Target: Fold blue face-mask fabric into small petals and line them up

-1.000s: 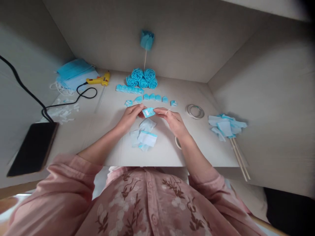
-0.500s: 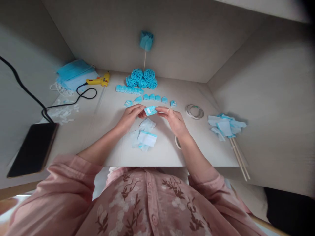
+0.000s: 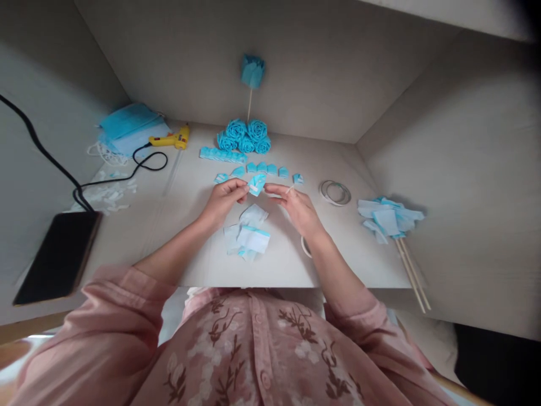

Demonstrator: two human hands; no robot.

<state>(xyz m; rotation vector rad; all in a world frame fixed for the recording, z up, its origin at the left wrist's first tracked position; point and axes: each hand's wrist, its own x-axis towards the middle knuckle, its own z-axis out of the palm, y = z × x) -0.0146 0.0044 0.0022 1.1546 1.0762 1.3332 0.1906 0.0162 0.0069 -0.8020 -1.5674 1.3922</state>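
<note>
The folded blue cloth piece is up between the two hands, over the middle of the desk. The left hand pinches its left side with thumb and fingers. The right hand has its fingers a little apart by the other side; I cannot tell if they touch it. A thin pale strip lies by those fingers.

The piece should be very light, soft and bendy, and maybe a bit slippery. A hard pull might open its folds. The flat folded edges look best to hold, with a small, gentle pinch. It has a little white patch on it.

The small folded pieces are flat, with tops like tiny roofs. The blue roses are round, curly and crinkly. The scraps look thin like tissue. The glue gun looks like hard yellow plastic, and the sticks look straight and stiff.
</note>
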